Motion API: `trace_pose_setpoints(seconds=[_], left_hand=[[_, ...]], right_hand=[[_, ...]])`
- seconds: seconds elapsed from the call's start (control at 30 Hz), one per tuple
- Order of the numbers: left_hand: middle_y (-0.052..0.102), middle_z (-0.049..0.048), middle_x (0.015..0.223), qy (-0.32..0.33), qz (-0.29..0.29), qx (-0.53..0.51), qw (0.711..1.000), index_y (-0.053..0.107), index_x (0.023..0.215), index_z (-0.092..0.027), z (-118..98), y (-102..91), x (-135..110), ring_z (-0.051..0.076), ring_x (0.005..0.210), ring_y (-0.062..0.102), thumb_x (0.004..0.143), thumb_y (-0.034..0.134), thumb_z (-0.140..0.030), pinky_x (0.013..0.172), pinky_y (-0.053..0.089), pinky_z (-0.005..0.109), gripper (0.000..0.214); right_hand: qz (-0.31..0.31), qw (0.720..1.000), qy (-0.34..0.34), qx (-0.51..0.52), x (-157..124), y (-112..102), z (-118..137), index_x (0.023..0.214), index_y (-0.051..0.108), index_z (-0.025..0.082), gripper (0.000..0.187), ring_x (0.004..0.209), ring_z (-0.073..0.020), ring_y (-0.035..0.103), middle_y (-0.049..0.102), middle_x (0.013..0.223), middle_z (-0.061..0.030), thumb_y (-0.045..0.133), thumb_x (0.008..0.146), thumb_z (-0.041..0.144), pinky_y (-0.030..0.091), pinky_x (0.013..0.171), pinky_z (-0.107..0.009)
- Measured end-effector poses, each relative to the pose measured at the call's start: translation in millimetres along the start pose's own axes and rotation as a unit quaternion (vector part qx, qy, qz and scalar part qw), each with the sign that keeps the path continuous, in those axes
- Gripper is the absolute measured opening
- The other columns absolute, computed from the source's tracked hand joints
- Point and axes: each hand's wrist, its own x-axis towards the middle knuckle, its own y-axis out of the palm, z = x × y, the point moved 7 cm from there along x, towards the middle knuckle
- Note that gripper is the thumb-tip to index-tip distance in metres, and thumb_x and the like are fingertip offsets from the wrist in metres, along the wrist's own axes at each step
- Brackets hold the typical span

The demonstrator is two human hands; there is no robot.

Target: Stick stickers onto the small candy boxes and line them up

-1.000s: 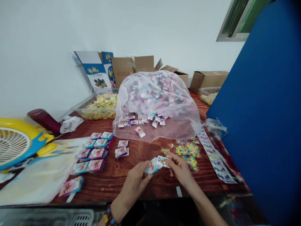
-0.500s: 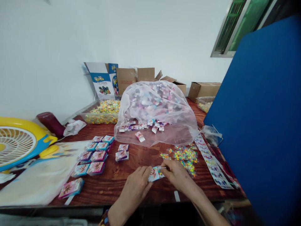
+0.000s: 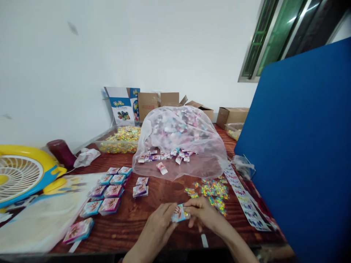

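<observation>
A small printed packet (image 3: pixel 179 214) is held in the grip of both hands, over the tabletop (image 3: pixel 153 231) near its front edge. The left hand (image 3: pixel 158 223) has closed on the packet's left end, and the right hand (image 3: pixel 203 212) pinches its right end with curled fingers. The left forearm (image 3: pixel 139 245) and right forearm (image 3: pixel 236 244) rise from the bottom of the view and angle inward. Just beyond the right hand lies a loose heap of coloured pieces (image 3: pixel 214 193), and further right runs a strip of printed labels (image 3: pixel 245 199). Left of the grip stand rows of packets (image 3: pixel 109 193). Well ahead of the grip sits a mesh bag (image 3: pixel 178 137) full of packets.
</observation>
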Motion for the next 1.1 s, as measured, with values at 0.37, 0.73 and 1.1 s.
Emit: trace_pose_setpoints(seconds=[0.37,0.73,1.1], left_hand=[[0.061,0.0094,0.116,0.028,-0.049,0.015,0.998,0.042,0.129,-0.024,-3.9,0.2,-11.7,0.021,0.105,0.06,0.081,0.058,-0.014,0.09,0.054,0.036,0.051],[0.062,0.0113,0.112,-0.095,-0.13,-0.077,0.984,0.05,0.122,-0.02,2.9,10.0,-11.5,0.024,0.103,0.061,0.084,0.055,-0.024,0.088,0.053,0.041,0.038],[0.065,0.0033,0.103,-0.21,0.004,-0.514,0.832,0.053,0.116,-0.027,-16.0,2.1,-7.5,0.018,0.086,0.063,0.083,0.059,-0.036,0.065,0.051,0.025,0.035]], right_hand=[[-0.064,0.996,-0.062,0.008,-1.0,4.1,6.9,0.071,0.063,0.013,0.028,0.031,-0.0062,0.044,0.056,0.053,0.0034,0.058,0.069,0.04,0.026,0.032,-0.017],[-0.069,0.992,-0.104,0.011,-5.6,17.1,13.6,0.09,0.06,0.017,0.023,0.051,-0.0106,0.058,0.064,0.071,-0.0011,0.054,0.08,0.037,0.037,0.042,-0.017],[-0.019,0.99,-0.134,-0.04,-26.6,6.3,40.6,0.089,0.069,0.019,0.016,0.055,-0.0103,0.049,0.056,0.064,0.0015,0.058,0.08,0.025,0.037,0.05,-0.021]])
